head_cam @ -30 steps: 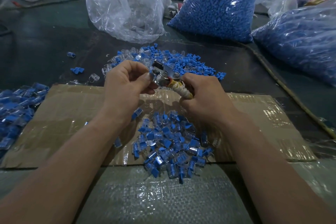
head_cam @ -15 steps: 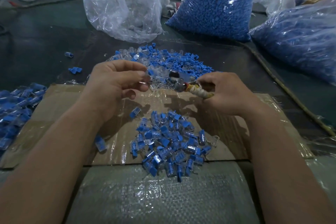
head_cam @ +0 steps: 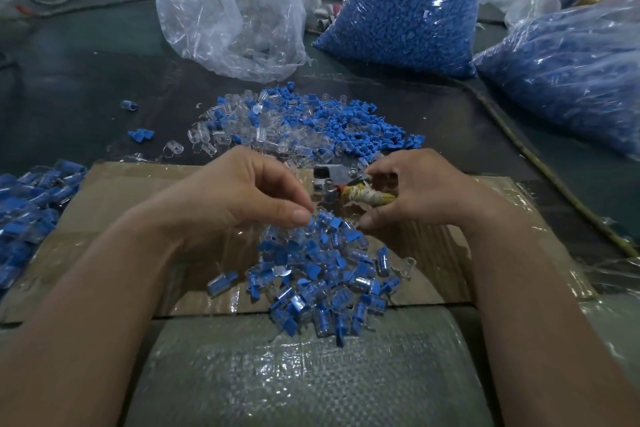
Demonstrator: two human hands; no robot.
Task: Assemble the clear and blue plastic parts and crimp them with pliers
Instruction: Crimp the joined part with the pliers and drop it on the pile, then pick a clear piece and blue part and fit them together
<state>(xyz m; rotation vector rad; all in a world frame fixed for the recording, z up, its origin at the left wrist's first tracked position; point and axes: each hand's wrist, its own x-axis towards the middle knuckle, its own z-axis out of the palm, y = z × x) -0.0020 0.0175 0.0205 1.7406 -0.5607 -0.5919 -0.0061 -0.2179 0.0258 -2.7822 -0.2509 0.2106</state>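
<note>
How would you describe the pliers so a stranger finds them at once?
Start at the cardboard sheet before the person. At its far edge the right hand holds the pliers. Only they are metal, with a handle wrapped in pale cloth.

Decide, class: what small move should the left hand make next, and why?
Probably reach the left hand forward to the loose heap of unjoined clear and blue plastic parts for a fresh pair: its fingertips are down at the near pile of joined clear-and-blue pieces, while the right hand grips the cloth-wrapped metal pliers.
</note>
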